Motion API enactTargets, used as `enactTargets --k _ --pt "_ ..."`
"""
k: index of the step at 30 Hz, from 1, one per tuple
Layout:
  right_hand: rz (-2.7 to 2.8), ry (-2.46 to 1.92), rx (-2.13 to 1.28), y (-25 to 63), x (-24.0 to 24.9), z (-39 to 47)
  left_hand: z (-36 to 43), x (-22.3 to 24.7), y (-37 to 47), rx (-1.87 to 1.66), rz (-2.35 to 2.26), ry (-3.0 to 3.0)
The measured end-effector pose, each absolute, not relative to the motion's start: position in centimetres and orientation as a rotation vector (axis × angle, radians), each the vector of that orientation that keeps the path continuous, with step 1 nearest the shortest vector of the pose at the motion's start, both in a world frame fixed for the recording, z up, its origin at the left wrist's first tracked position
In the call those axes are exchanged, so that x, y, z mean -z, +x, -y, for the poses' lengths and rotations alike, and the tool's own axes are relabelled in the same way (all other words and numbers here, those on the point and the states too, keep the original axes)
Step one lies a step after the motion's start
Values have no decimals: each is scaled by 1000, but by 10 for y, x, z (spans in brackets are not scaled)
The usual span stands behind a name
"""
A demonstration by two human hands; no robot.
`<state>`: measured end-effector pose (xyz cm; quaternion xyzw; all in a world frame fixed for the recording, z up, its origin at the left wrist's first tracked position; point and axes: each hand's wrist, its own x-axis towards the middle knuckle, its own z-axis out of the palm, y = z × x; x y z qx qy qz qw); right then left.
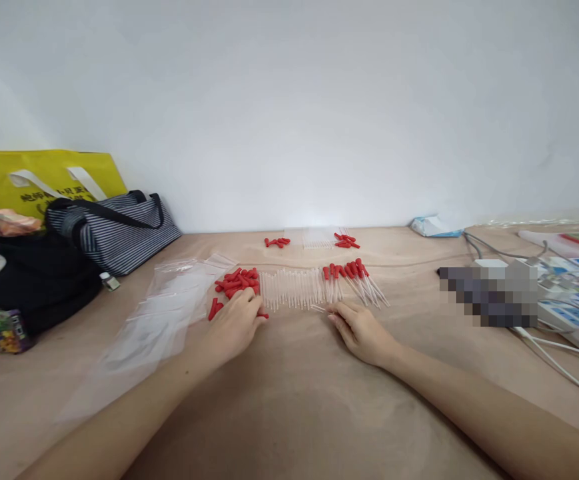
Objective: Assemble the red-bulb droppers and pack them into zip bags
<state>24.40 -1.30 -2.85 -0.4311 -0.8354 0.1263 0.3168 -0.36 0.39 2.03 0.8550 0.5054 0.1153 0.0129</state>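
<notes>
My left hand is closed at the near side of a pile of red rubber dropper bulbs, with the end of one red bulb showing at its fingertips. My right hand pinches thin clear dropper tubes, their ends pointing left. Between the hands, a row of clear dropper tubes lies side by side. At the row's right end are several droppers with red bulbs on their far ends. The fingers partly hide what each hand holds.
Clear plastic bags lie left of the pile. Farther back are more red bulbs and clear tubes. A striped bag and small bottle stand left. At right lie a tissue pack, white cables and a power strip.
</notes>
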Motion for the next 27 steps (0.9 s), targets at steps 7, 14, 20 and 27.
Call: enactTargets --k 7,14,20,27 --pt "2232 -1056 -398 237 22 21 15 3 31 -700 -1216 2362" --pt "2296 -999 -371 236 23 23 12 5 32 -711 -1107 2383" --pt "2359 -1029 -351 234 22 25 16 3 34 -731 -1074 2399" --pt "2450 -936 -296 238 19 25 18 6 31 -739 -1023 2474"
